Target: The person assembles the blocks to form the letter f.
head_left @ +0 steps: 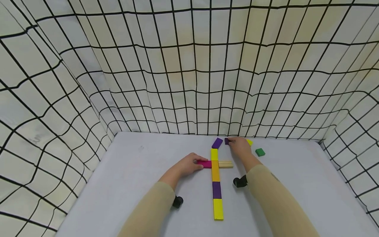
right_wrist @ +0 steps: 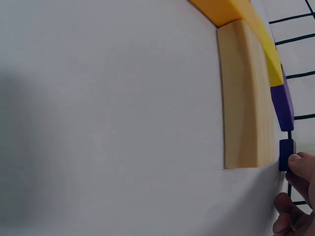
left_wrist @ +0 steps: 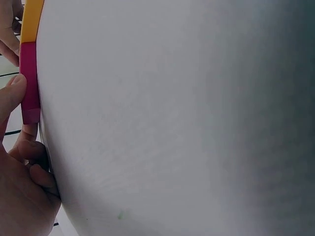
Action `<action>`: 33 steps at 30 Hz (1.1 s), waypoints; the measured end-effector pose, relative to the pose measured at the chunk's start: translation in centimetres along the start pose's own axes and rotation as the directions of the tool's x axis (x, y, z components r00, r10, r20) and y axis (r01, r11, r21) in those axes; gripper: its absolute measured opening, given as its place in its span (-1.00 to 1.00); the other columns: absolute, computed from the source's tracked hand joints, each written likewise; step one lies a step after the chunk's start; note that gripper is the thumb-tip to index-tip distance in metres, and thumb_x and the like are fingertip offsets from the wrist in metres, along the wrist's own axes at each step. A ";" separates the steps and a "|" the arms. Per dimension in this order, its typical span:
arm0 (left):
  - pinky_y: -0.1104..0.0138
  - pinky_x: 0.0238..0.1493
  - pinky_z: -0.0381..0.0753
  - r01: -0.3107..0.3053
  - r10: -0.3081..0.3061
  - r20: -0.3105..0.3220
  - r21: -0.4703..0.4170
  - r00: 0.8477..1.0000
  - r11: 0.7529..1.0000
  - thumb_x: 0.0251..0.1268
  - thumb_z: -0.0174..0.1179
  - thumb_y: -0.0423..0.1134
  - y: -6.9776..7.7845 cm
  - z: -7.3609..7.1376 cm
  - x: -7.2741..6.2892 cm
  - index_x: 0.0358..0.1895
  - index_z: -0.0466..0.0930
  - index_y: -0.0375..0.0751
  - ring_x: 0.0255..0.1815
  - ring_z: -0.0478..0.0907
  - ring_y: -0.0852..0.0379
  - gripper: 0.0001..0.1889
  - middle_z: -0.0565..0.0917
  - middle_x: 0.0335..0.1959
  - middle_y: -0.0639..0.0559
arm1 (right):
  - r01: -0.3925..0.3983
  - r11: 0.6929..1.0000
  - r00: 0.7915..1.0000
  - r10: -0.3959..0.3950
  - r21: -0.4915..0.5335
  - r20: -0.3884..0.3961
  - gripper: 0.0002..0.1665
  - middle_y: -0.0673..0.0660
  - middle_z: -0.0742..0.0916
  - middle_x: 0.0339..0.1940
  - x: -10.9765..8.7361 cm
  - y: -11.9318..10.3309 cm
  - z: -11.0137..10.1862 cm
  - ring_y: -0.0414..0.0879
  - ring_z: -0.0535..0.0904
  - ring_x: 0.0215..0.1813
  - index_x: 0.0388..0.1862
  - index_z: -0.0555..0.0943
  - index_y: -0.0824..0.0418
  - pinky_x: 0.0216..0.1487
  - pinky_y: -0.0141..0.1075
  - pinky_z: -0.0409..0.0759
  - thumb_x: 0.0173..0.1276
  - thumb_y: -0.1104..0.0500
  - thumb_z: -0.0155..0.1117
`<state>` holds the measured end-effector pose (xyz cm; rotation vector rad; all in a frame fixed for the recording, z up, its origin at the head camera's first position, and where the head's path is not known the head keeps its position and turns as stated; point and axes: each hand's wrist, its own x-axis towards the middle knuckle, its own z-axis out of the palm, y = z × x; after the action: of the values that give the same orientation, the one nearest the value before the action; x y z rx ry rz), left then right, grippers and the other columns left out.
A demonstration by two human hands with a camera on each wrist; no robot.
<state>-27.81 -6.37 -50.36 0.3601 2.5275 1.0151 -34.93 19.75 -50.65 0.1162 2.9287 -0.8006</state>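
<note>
My left hand (head_left: 188, 164) pinches a magenta block (head_left: 205, 164) whose far end meets an orange block (head_left: 215, 171). Thumb and fingers of my right hand (head_left: 240, 147) grip a small dark block (head_left: 226, 141), purple or navy, near the table's back edge; it also shows in the right wrist view (right_wrist: 287, 155). Left of it lies a slanted purple block (head_left: 217, 143), at the top of a yellow block (head_left: 214, 154). The column continues below the orange block with a purple block (head_left: 216, 190) and a yellow block (head_left: 218, 209). A plain wooden piece (head_left: 226, 164) extends rightward from the orange block.
A green block (head_left: 260, 152) lies to the right of my right hand, and a yellow block (head_left: 250, 142) is partly hidden behind that hand. The white table (head_left: 133, 184) is bordered by black netting (head_left: 183, 108) at the back and sides.
</note>
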 end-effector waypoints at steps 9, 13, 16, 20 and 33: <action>-0.04 0.39 0.28 0.008 -0.008 -0.002 0.008 1.000 1.000 0.38 0.25 -0.15 -0.1 -0.3 0.1 0.16 0.67 0.24 0.30 0.36 -0.10 -0.67 0.49 0.20 -0.01 | 0.009 0.996 1.000 -0.009 0.090 0.001 -0.52 0.26 0.58 0.28 0.5 0.2 0.0 0.18 0.47 0.26 0.37 0.51 0.13 0.29 0.05 0.43 0.53 0.09 0.11; -0.04 0.40 0.27 0.008 -0.008 0.004 0.007 1.000 1.000 0.38 0.26 -0.15 -0.3 -0.2 0.1 0.16 0.67 0.24 0.31 0.36 -0.10 -0.67 0.49 0.20 -0.02 | -0.036 0.988 0.999 0.035 0.147 0.011 -0.50 0.28 0.60 0.22 0.6 0.5 0.3 0.14 0.51 0.13 0.39 0.49 0.13 0.19 -0.01 0.50 0.53 0.06 0.13; -0.04 0.39 0.27 0.006 -0.006 0.007 0.006 1.000 1.000 0.37 0.26 -0.15 -0.4 -0.1 0.1 0.16 0.67 0.24 0.31 0.35 -0.10 -0.67 0.49 0.20 -0.01 | -0.046 0.986 0.999 0.045 0.162 0.012 -0.50 0.27 0.59 0.22 0.7 0.5 0.4 0.13 0.50 0.12 0.39 0.50 0.11 0.19 -0.01 0.50 0.52 0.05 0.14; -0.03 0.39 0.28 0.008 -0.008 0.005 0.006 1.000 1.000 0.38 0.25 -0.14 -0.4 0.0 0.2 0.16 0.67 0.26 0.31 0.35 -0.09 -0.67 0.49 0.20 0.01 | -0.044 0.986 0.999 0.044 0.162 0.007 -0.52 0.28 0.58 0.23 0.7 0.4 0.4 0.14 0.49 0.11 0.38 0.51 0.09 0.18 0.00 0.50 0.53 0.05 0.14; -0.03 0.39 0.27 0.002 -0.002 0.006 0.000 1.000 1.000 0.39 0.24 -0.15 -0.3 0.1 0.3 0.17 0.66 0.28 0.32 0.34 -0.07 -0.66 0.48 0.21 0.00 | -0.060 0.986 0.998 0.062 0.158 -0.006 -0.52 0.25 0.50 0.39 1.2 0.1 0.4 0.21 0.32 0.44 0.39 0.50 0.09 0.39 0.09 0.30 0.55 0.04 0.10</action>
<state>-28.03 -6.39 -50.68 0.3597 2.5217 1.0115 -36.05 19.71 -51.14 0.2228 2.8526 -1.0246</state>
